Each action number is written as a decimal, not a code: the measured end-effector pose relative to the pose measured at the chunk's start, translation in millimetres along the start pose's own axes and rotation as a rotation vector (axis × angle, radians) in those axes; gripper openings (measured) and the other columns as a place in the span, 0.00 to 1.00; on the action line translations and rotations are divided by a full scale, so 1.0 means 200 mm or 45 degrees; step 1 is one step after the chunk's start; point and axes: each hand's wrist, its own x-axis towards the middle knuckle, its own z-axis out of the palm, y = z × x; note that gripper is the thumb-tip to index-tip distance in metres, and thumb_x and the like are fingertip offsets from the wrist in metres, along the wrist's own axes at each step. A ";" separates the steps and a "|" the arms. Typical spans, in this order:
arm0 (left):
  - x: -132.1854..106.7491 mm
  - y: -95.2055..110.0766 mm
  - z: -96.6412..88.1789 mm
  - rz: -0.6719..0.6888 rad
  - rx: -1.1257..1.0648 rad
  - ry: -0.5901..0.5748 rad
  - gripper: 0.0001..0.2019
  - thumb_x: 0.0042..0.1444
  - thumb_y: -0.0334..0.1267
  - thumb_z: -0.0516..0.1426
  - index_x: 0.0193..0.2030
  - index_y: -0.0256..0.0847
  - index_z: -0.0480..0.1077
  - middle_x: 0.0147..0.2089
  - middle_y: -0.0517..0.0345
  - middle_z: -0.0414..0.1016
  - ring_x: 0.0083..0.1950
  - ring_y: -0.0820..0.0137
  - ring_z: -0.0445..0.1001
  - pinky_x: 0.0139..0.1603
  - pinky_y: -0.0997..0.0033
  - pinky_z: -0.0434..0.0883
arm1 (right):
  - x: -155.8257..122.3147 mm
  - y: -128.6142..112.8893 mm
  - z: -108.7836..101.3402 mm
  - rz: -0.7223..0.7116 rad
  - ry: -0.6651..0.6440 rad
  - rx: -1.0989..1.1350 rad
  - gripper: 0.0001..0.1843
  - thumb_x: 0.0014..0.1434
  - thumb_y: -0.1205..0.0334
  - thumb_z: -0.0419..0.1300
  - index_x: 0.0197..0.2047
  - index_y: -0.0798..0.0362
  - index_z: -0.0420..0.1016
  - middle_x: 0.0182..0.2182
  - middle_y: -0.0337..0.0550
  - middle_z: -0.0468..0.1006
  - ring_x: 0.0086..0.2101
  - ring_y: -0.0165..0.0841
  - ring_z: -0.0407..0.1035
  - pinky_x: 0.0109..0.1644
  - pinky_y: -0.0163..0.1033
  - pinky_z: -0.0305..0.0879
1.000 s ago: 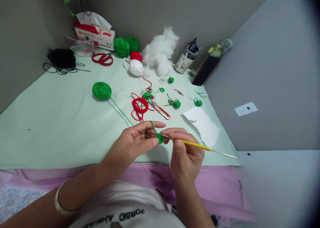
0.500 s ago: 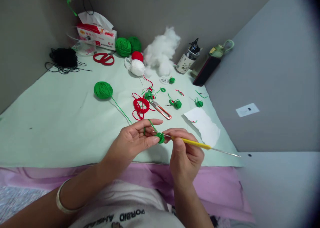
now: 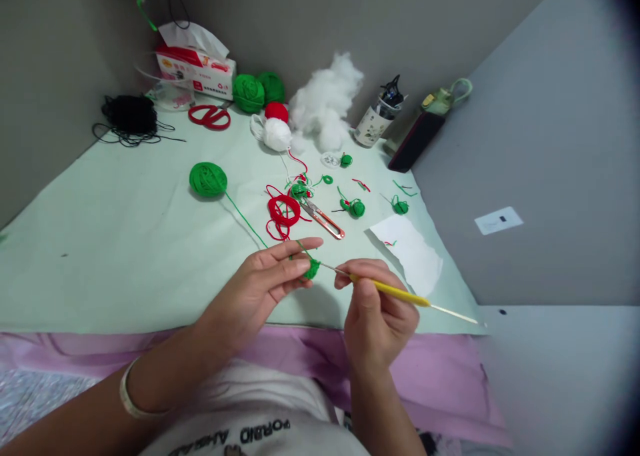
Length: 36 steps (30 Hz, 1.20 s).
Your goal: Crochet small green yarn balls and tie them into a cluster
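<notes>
Left hand [image 3: 260,286]: thumb and middle finger pinched on a small green crochet piece [image 3: 313,268], held just above the table [image 3: 125,243] at its near edge. The index finger is stretched out flat over it, and the strand [image 3: 245,219] seems to run over that finger, probably to keep it taut, though it's too thin to be sure. The palm is turned up and inward, with the wrist roughly straight and the forearm coming in from lower left.

Right hand [image 3: 375,309]: closed on the hook [image 3: 400,294] in a pencil-style grip at the front of the yellow handle, likely for tip control. The metal tip points left at the piece, touching or nearly so. The tail sticks out to the right, and the knuckles face the camera.

The strand runs back across the table to the green ball [image 3: 208,179], which lies well apart, so there's slack to draw. The snips [image 3: 324,217] and red yarn [image 3: 283,211] lie just beyond the hands, and the paper [image 3: 407,249] is on the right.
</notes>
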 end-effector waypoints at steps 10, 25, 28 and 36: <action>-0.02 -0.04 0.05 0.246 0.201 0.055 0.27 0.55 0.35 0.66 0.63 0.42 0.73 0.36 0.61 0.74 0.40 0.70 0.74 0.50 0.67 0.71 | -0.01 0.01 0.04 0.003 -0.058 0.019 0.10 0.67 0.69 0.59 0.44 0.49 0.82 0.34 0.42 0.80 0.34 0.33 0.74 0.34 0.39 0.72; -0.02 0.01 0.03 -0.006 -0.032 -0.019 0.19 0.57 0.35 0.66 0.56 0.40 0.78 0.34 0.61 0.72 0.36 0.75 0.69 0.43 0.73 0.70 | 0.03 0.01 0.00 0.291 -0.001 0.363 0.08 0.68 0.63 0.60 0.39 0.51 0.81 0.29 0.41 0.76 0.27 0.29 0.70 0.30 0.36 0.70; -0.03 -0.02 0.03 0.156 0.113 0.011 0.19 0.57 0.34 0.66 0.56 0.45 0.78 0.34 0.63 0.71 0.37 0.76 0.69 0.43 0.76 0.69 | 0.02 0.00 0.00 0.270 -0.032 0.324 0.09 0.69 0.62 0.58 0.40 0.50 0.80 0.29 0.40 0.75 0.26 0.29 0.70 0.29 0.36 0.69; -0.02 -0.07 0.03 -0.038 -0.035 -0.038 0.23 0.55 0.36 0.69 0.58 0.42 0.77 0.37 0.59 0.75 0.37 0.76 0.72 0.43 0.76 0.71 | -0.05 0.03 0.00 -0.393 -0.106 -0.425 0.14 0.65 0.69 0.61 0.49 0.44 0.82 0.41 0.44 0.81 0.39 0.35 0.76 0.39 0.41 0.75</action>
